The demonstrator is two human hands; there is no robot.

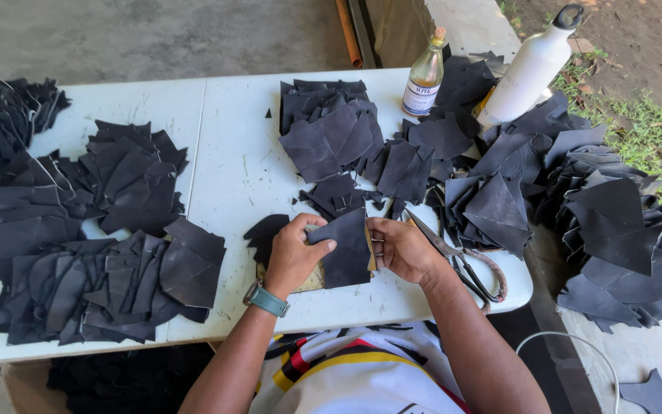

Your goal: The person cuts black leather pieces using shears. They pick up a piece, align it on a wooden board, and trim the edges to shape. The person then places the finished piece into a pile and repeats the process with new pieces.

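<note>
Both hands, the left hand (pixel 294 257) and right hand (pixel 400 247), pinch one black leather piece (pixel 346 249) at lower centre of the white table (pixel 231 184), while sorted-looking stacks (pixel 93 284) fill the left and a looser heap (pixel 614 230) waits at right, scissors (pixel 461 261) beside.

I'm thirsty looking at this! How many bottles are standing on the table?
2. A small clear glass bottle stands at the table's far edge; a tall white bottle with a black cap leans just right of it.
</note>
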